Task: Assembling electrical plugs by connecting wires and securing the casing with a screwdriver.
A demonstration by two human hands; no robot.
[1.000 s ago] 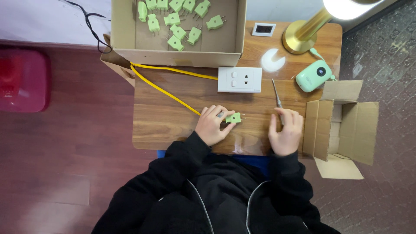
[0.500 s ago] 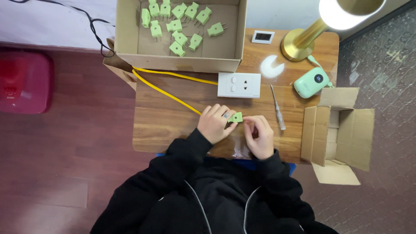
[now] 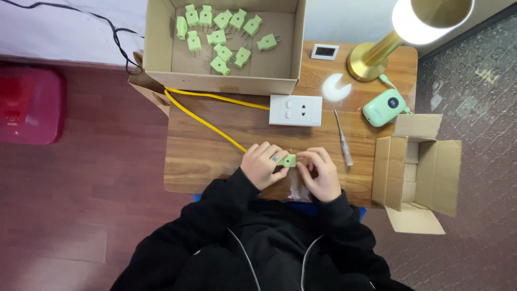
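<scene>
Right now I have both hands at the near edge of the wooden surface [image 3: 215,156], meeting over one small green plug [image 3: 289,160]. My left hand [image 3: 262,164] is curled around the plug's left end, fingers closed on it, where the yellow cable [image 3: 207,123] runs in from the upper left. My right hand [image 3: 320,172] touches the plug's right side with bent fingers; I cannot tell whether it grips or only presses. A thin screwdriver [image 3: 342,138] lies just to the right of my right hand, untouched. Beyond it sit a white socket panel [image 3: 295,110], a mint-green gadget [image 3: 383,107] and a brass lamp [image 3: 371,59]. More green plugs [image 3: 221,32] lie loose in the big cardboard box [image 3: 156,48] at the far edge; an open carton [image 3: 420,167] stands to my right.
</scene>
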